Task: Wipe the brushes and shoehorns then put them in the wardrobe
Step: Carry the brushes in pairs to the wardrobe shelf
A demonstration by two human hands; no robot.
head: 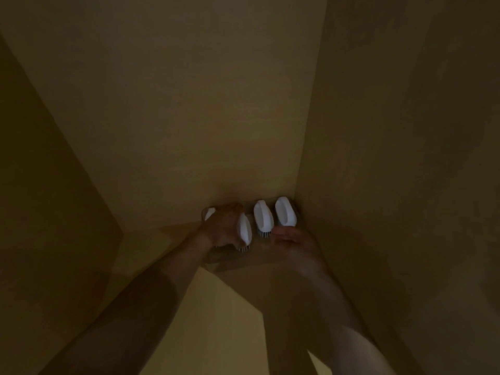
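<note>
Inside a dim wardrobe compartment, white brushes stand in a row against the back wall. My left hand grips one white brush, bristles down, just in front of the row. Two more white brushes stand to its right in the back right corner. Another white piece peeks out behind my left hand, mostly hidden. My right hand lies low in front of the two right brushes, fingers relaxed, holding nothing that I can see.
The wardrobe's back wall, right side wall and left side wall close the space in. The shelf floor is lit nearer to me. The light is very low.
</note>
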